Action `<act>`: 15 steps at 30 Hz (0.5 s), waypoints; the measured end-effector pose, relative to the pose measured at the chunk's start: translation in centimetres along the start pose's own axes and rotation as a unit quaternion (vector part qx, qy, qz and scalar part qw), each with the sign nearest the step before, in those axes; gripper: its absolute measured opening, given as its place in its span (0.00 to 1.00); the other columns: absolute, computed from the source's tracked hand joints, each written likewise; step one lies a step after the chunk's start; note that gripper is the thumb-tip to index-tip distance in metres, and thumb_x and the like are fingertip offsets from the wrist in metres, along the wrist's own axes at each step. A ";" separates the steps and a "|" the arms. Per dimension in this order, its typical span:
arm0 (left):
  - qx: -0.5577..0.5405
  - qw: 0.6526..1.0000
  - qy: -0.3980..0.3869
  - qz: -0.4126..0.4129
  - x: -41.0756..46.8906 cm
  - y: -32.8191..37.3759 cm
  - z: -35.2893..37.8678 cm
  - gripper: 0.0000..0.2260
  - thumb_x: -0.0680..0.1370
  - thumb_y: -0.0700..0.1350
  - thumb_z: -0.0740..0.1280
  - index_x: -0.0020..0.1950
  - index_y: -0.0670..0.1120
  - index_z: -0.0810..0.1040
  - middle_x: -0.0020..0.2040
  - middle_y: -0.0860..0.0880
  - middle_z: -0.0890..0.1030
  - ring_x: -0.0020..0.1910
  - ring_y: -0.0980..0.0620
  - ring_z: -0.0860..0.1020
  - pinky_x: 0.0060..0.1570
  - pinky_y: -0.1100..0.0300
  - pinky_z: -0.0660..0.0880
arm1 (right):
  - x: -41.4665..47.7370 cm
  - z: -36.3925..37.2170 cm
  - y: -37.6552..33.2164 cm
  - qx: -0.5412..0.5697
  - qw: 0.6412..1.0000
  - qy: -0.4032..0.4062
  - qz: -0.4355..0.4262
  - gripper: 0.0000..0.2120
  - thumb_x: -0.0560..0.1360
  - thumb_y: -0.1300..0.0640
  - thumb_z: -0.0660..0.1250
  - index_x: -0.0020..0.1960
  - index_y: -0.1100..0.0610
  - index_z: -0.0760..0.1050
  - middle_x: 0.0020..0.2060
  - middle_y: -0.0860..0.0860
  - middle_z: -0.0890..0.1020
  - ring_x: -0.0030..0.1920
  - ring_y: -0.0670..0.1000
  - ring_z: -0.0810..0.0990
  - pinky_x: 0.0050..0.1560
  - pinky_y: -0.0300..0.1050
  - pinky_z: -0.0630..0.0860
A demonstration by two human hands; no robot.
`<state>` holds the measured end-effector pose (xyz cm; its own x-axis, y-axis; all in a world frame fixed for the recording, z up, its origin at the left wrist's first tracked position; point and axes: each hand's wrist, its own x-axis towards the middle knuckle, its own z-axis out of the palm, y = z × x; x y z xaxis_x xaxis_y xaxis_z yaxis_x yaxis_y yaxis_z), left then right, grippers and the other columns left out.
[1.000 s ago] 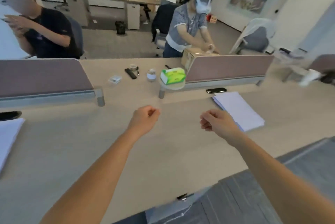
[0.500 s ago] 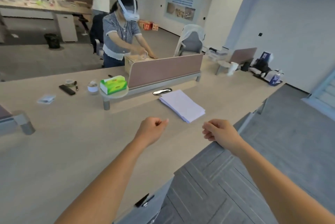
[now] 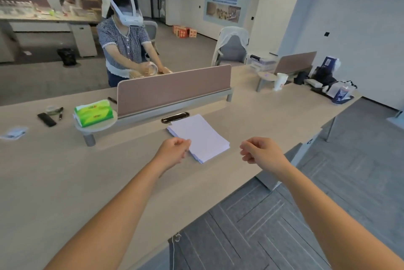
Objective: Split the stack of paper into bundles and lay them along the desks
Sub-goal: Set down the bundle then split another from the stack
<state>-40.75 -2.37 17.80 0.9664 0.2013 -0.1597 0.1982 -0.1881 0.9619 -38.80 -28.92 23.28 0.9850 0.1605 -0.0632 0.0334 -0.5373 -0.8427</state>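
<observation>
A stack of white paper [image 3: 201, 137] lies on the long beige desk [image 3: 65, 182], just in front of the pink divider panel [image 3: 172, 90]. My left hand [image 3: 173, 151] hovers at the stack's near left corner, fingers curled shut, holding nothing. My right hand [image 3: 260, 151] floats to the right of the stack above the desk edge, also loosely fisted and empty. Neither hand touches the paper.
A green tissue pack [image 3: 94, 113] sits on a small round stand left of the divider. A black remote [image 3: 46, 119] and small items lie further left. A person in a headset [image 3: 125, 40] works across the desk. A white cup [image 3: 280, 81] and bags [image 3: 334, 86] stand at the far right end.
The view has swung right along the desk; the paper stack now lies between my hands instead of off to the right. Both hands stay closed and empty.
</observation>
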 end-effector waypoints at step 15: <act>-0.221 0.955 0.099 -0.173 20.2 -2.5 4.8 0.18 0.74 0.57 0.68 0.56 0.46 0.76 0.52 0.46 0.77 0.49 0.47 0.76 0.50 0.56 0.73 | 23.1 -2.7 4.9 -0.035 0.996 -0.074 0.047 0.12 0.78 0.53 0.65 0.48 0.62 0.80 0.42 0.55 0.85 0.38 0.51 0.83 0.49 0.50 0.81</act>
<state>-20.92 -2.46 11.07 0.7974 0.3641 -0.4813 0.3691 0.3367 0.8662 -15.45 -30.02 19.15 0.9487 0.2251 -0.2219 -0.0399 -0.6110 -0.7906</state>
